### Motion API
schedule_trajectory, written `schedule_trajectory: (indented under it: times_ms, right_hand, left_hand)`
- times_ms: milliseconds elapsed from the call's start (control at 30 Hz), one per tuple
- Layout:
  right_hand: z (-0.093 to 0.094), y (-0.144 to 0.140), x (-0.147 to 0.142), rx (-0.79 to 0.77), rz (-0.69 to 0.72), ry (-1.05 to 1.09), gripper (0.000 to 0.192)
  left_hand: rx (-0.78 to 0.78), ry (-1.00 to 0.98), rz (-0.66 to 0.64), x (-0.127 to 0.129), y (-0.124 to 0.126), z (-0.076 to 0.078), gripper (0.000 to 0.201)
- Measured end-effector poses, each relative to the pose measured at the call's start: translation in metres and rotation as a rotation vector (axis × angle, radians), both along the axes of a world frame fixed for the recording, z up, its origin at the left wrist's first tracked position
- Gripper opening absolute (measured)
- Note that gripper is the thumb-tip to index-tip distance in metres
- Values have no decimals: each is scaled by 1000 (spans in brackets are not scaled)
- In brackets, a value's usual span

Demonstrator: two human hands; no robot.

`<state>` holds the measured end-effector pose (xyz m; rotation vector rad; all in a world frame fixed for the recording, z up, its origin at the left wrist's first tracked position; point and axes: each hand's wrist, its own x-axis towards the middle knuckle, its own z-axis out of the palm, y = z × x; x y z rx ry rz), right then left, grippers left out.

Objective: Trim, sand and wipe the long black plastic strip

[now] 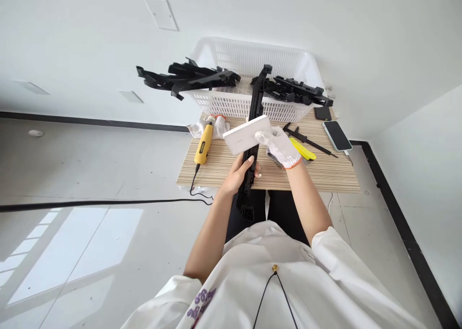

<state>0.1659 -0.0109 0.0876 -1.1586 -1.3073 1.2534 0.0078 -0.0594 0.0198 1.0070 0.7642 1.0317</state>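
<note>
Left hand [240,172]: bare, fingers curled around the long black plastic part [252,136], near its lower end.
Right hand [279,146]: in a white knit glove, fingers closed on the white rectangular block [247,134].
Block position: against the black part, above the wooden table [335,175].
Black part position: upper end leans on the white basket [252,59].
Phone [337,135]: lies screen-up on the table's right side.
Yellow power tool [204,143]: lies left; label unreadable.

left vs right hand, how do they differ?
The left hand is bare; the right hand wears a white knit glove with an orange cuff. The left hand grips the long black plastic part low down; the right hand holds a white flat block against it higher up. Both are shut on something, above the wooden table.
</note>
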Motion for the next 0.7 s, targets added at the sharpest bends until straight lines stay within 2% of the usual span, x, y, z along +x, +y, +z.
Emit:
schedule_trajectory:
  times_ms: [133, 200, 367, 467, 533, 633, 667, 700]
  right_hand:
    - [0, -5, 11, 25, 223, 46, 39]
    - [2, -5, 12, 10, 242, 108, 42]
    - [6, 11, 3, 41, -11, 159, 37]
    - [9, 18, -3, 86, -95, 128, 39]
    - [12, 16, -5, 72, -6, 59, 40]
    - [16, 7, -5, -23, 348, -79, 37]
    - [17, 5, -6, -41, 401, -93, 37]
    - [18, 5, -6, -38, 383, -79, 38]
  left_hand:
    - [-28, 31, -65, -2, -1, -2, 43]
    - [-24, 1, -89, -3, -1, -2, 42]
    - [-23, 61, -109, -3, -2, 1, 31]
    - [-33, 94, -119, -4, -3, 0, 27]
    - [-54, 34, -112, -3, -2, -2, 30]
    - [-89, -41, -91, -1, 3, -3, 37]
    - [-93, -50, -74, 0, 4, -2, 39]
    - [-95, -59, -59, 2, 6, -1, 40]
